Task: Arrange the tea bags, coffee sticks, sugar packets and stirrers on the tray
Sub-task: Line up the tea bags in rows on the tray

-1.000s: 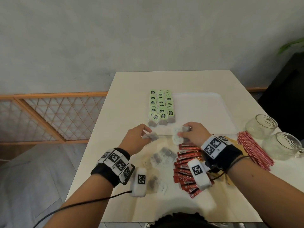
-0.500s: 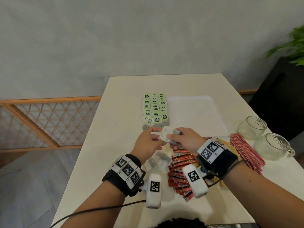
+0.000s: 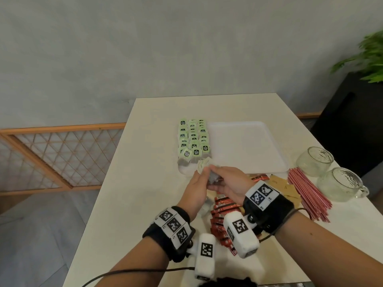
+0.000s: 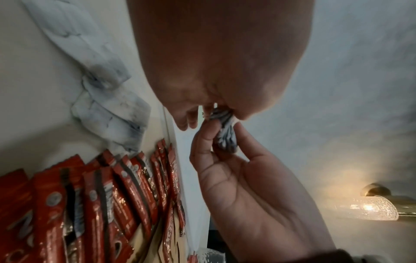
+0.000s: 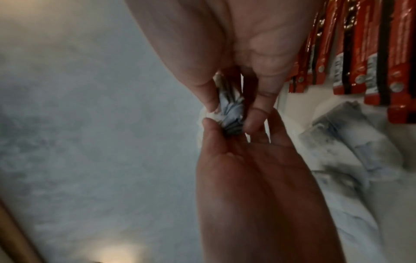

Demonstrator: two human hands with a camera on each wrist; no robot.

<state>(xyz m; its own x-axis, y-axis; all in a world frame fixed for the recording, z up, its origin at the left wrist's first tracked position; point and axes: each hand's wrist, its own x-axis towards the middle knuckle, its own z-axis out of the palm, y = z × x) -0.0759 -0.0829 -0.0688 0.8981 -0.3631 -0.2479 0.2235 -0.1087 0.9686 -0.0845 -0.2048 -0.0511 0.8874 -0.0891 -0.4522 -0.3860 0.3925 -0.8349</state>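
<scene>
Both hands meet above the table just in front of the white tray (image 3: 248, 146). My left hand (image 3: 204, 172) and right hand (image 3: 215, 172) pinch one small bundle of grey-white tea bags (image 3: 213, 178) from opposite sides. The wrist views show the bundle (image 4: 223, 128) (image 5: 231, 110) squeezed between thumbs and fingertips. Rows of green-tagged tea bags (image 3: 193, 139) fill the tray's left side. Red coffee sticks (image 3: 223, 206) lie fanned under my right wrist. Loose tea bags (image 4: 108, 110) lie on the table beside them.
Red stirrers (image 3: 306, 195) lie in a pile to the right, with brown sugar packets (image 3: 284, 185) beside them. Two glass mugs (image 3: 315, 160) (image 3: 342, 183) stand near the table's right edge. The right part of the tray is bare. The table's left edge drops to the floor.
My left hand moved right and joined the right hand on the tea bag bundle. Both hands rose slightly off the table. The head view swung to the left, so the table sits further right.
</scene>
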